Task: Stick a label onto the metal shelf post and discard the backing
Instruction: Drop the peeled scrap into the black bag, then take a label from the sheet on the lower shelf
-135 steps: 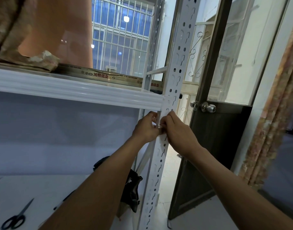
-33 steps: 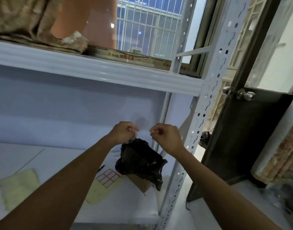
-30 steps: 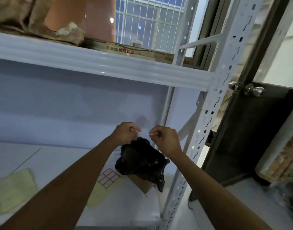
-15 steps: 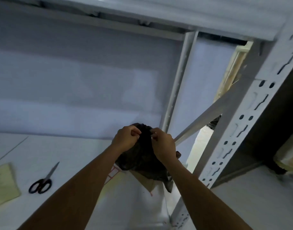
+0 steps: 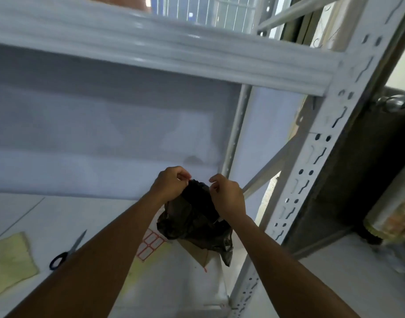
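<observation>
No writing can be read anywhere. The label sheet (image 5: 151, 245) on the shelf shows only white fields framed in red, and no letters or numbers can be made out on them. The post (image 5: 326, 127) has punched holes and slots, with no print or number on it.

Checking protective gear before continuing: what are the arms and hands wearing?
Nothing visible: both forearms are bare, no sleeves in frame. The left hand and right hand have no gloves; no watch or bands at the wrists. Rings cannot be told.
</observation>
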